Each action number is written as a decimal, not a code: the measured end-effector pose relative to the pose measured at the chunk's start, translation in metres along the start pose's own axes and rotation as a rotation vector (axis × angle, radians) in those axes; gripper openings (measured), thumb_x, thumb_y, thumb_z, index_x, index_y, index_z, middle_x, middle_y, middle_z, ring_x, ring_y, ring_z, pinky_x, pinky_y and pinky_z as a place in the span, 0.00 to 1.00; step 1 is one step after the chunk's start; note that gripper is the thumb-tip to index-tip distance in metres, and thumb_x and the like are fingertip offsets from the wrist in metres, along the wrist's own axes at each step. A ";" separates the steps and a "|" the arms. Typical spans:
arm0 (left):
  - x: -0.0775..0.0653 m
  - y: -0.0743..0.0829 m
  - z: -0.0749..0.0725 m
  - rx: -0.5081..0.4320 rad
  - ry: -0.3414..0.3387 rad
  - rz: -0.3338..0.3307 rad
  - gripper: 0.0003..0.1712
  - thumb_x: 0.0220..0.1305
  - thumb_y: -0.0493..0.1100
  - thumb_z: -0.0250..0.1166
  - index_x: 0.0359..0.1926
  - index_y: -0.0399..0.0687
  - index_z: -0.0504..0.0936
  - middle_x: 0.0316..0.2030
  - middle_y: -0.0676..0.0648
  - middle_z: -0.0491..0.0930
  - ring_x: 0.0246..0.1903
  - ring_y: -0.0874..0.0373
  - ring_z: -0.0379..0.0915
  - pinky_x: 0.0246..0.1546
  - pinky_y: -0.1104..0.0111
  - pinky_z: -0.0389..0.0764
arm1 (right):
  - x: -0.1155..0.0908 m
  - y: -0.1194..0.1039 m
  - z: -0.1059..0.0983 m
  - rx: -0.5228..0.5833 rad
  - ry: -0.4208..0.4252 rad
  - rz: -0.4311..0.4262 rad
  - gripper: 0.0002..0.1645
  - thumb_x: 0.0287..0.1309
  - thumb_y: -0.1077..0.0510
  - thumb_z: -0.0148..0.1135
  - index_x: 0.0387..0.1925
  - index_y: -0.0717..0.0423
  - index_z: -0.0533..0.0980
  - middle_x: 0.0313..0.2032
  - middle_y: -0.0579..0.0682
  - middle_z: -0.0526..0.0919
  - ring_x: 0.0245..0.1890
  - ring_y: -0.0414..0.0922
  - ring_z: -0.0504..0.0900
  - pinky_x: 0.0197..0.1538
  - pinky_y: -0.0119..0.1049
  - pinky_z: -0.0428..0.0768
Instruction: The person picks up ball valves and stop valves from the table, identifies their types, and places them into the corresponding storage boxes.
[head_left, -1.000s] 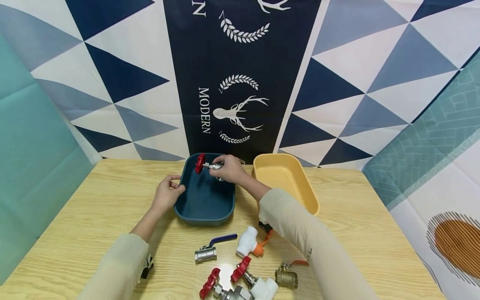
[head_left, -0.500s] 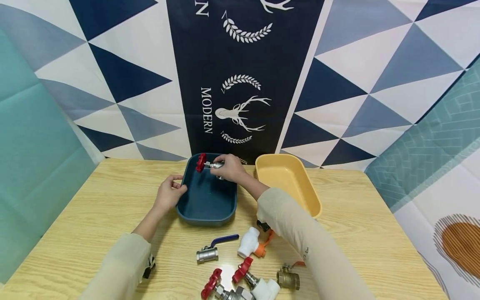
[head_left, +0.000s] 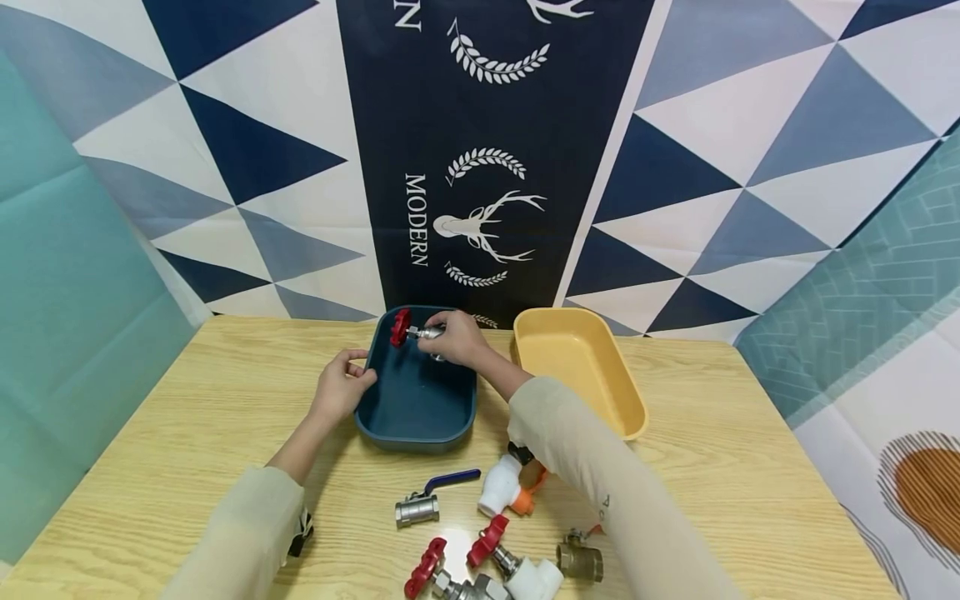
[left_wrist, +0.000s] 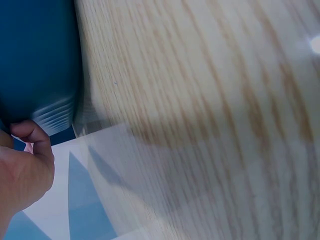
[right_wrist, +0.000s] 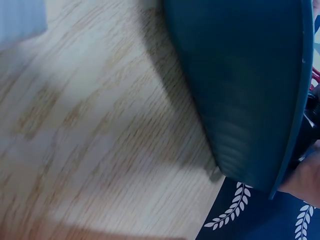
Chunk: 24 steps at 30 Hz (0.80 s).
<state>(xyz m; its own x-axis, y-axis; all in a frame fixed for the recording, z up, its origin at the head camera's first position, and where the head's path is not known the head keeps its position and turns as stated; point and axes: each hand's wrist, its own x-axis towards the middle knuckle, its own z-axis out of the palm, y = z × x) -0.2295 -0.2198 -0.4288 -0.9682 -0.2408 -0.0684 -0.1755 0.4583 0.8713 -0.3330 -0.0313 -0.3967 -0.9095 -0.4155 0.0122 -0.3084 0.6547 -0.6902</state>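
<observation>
In the head view my right hand (head_left: 459, 340) holds a metal valve (head_left: 429, 332) with a red handwheel inside the blue bin (head_left: 420, 438), near its far end. The handwheel points left, and my fingers hide part of the valve body. My left hand (head_left: 341, 389) pinches the bin's left rim, thumb on the inner side and fingers outside. The left wrist view shows the curled left fingers (left_wrist: 32, 135) against the bin's outer wall. From the right wrist, the bin's wall (right_wrist: 240, 100) hides most of the held valve and the hand.
A yellow bin (head_left: 636, 412) stands right of the blue one. Nearer lie a blue-lever valve (head_left: 417, 510), a white valve with an orange handle (head_left: 498, 487), a brass valve (head_left: 579, 562), a metal red-wheel valve (head_left: 468, 588) and a white red-wheel valve (head_left: 534, 578).
The head view has drifted slightly, shifting the scene to the right. Relative to the blue bin, the held valve is a little farther left. Both hands keep their holds.
</observation>
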 end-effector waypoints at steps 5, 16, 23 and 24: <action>0.001 -0.001 0.001 0.002 0.003 -0.007 0.23 0.60 0.39 0.58 0.57 0.38 0.71 0.30 0.47 0.70 0.26 0.60 0.66 0.26 0.73 0.69 | 0.003 0.001 0.005 -0.046 0.022 -0.013 0.19 0.45 0.53 0.66 0.41 0.55 0.80 0.36 0.50 0.83 0.29 0.40 0.77 0.34 0.27 0.74; 0.002 0.000 0.000 0.007 -0.001 -0.017 0.23 0.61 0.39 0.58 0.57 0.40 0.70 0.31 0.47 0.70 0.27 0.59 0.66 0.27 0.73 0.69 | 0.007 0.001 0.008 -0.070 0.010 0.001 0.19 0.45 0.52 0.66 0.41 0.55 0.80 0.37 0.49 0.83 0.33 0.41 0.78 0.38 0.30 0.75; 0.003 0.000 0.001 0.002 0.000 -0.017 0.22 0.61 0.39 0.58 0.57 0.40 0.71 0.31 0.47 0.70 0.28 0.58 0.66 0.28 0.73 0.69 | 0.012 0.003 0.012 -0.081 0.013 0.016 0.20 0.44 0.52 0.66 0.42 0.55 0.80 0.38 0.50 0.83 0.34 0.42 0.78 0.39 0.31 0.76; 0.002 0.000 0.001 0.001 -0.002 -0.018 0.22 0.61 0.39 0.58 0.57 0.40 0.71 0.31 0.47 0.70 0.28 0.58 0.65 0.27 0.73 0.69 | 0.012 0.003 0.012 -0.082 0.014 0.017 0.20 0.44 0.51 0.66 0.42 0.55 0.80 0.38 0.50 0.83 0.34 0.42 0.78 0.40 0.32 0.76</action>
<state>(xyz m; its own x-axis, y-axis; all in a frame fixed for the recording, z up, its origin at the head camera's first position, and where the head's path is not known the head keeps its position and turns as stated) -0.2319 -0.2199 -0.4297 -0.9651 -0.2478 -0.0852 -0.1936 0.4548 0.8693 -0.3417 -0.0421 -0.4077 -0.9184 -0.3955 0.0109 -0.3137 0.7112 -0.6291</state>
